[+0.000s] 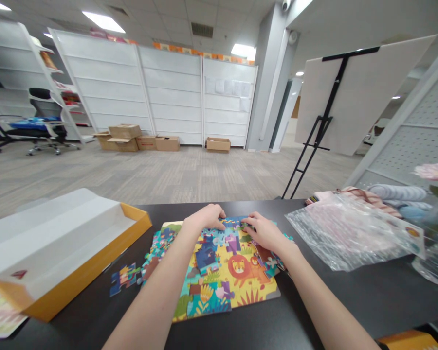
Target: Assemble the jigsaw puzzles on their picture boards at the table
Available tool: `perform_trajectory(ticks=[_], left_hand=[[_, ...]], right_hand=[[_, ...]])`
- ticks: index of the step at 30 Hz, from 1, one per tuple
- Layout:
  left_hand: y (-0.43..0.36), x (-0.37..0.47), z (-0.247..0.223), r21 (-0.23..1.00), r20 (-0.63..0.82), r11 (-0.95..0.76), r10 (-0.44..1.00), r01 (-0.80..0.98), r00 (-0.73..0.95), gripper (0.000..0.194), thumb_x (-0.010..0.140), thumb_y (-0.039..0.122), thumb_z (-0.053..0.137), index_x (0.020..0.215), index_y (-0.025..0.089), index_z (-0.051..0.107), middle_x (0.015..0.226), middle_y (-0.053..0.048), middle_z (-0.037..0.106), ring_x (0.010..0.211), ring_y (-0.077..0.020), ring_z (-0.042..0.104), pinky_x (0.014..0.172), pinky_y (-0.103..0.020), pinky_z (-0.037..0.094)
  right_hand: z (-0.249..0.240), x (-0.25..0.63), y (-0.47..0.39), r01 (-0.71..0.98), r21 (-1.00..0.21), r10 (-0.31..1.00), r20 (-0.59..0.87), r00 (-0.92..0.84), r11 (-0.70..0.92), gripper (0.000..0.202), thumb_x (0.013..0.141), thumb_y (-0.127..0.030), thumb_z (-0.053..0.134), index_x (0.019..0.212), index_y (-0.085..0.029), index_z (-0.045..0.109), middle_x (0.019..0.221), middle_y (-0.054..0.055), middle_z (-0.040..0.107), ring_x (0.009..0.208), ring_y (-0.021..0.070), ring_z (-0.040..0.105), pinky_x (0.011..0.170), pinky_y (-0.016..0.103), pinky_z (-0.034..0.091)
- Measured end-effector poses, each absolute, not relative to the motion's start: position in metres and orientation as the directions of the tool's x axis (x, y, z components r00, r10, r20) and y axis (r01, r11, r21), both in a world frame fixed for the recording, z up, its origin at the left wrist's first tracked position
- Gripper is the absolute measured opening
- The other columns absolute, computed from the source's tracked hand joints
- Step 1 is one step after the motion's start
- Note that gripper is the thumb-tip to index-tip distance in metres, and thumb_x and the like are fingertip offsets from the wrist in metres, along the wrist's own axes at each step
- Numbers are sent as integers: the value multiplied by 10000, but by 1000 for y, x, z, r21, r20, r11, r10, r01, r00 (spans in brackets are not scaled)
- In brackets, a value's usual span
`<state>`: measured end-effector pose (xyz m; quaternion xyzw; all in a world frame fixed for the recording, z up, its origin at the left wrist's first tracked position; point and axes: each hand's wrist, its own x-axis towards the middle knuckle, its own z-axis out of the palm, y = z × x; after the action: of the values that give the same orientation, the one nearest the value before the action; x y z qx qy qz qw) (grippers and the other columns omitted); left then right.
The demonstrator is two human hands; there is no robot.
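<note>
A partly assembled jigsaw puzzle [248, 284] with lions, plants and a yellow ground lies on the black table in front of me. My left hand [208, 217] rests at its far edge, thumb and forefinger apart and touching the blue top pieces. Across from it, my right hand [263, 230] bends its fingers round a small puzzle piece at the upper right, which they mostly hide. Loose pieces [156, 250] are heaped on the left side under my left forearm. More pieces [272, 265] lie beneath my right wrist. A few joined pieces [124, 278] sit on the table further left.
An open yellow-and-white box [91, 260] stands at the left. On the right are a clear plastic bag [354, 233], rolled cloths [397, 192] and a glass vase [436, 262] with a pink flower. Beyond the table stand an easel [326, 116] and cardboard boxes [126, 138].
</note>
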<state>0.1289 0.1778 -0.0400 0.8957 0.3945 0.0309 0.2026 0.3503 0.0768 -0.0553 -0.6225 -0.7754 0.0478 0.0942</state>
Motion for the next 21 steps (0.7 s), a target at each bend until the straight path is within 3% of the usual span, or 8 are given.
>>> perform_trajectory(ticks=[3,15,21], left_hand=[[180,129,-43,385,-97,-596,733,705,673,358,703,429,761,1004,236,785,990,-40,784,873,-204,704,732,-238,485],[176,133,-43,340,-100,-582,759,739,644,413,680,371,740,1065,219,752,1075,-66,766,961,-230,708,772,-252,520],[172,136,-41,321,-110,-564,776,761,622,453,662,380,728,1077,199,731,1127,-94,744,995,-252,700,807,-273,532]], right_hand=[[-55,350,76,957,-189,975,84,-206,218,339,980,-325,508,1274,-272,669,1291,71,597,1070,213,652,892,277,480],[-53,350,77,966,-177,980,91,-177,190,361,967,-335,540,1305,-228,608,1243,91,630,1088,218,639,861,275,463],[-52,352,79,978,-142,988,60,-143,150,301,983,-330,491,1202,-241,678,1137,82,675,1044,221,646,842,289,458]])
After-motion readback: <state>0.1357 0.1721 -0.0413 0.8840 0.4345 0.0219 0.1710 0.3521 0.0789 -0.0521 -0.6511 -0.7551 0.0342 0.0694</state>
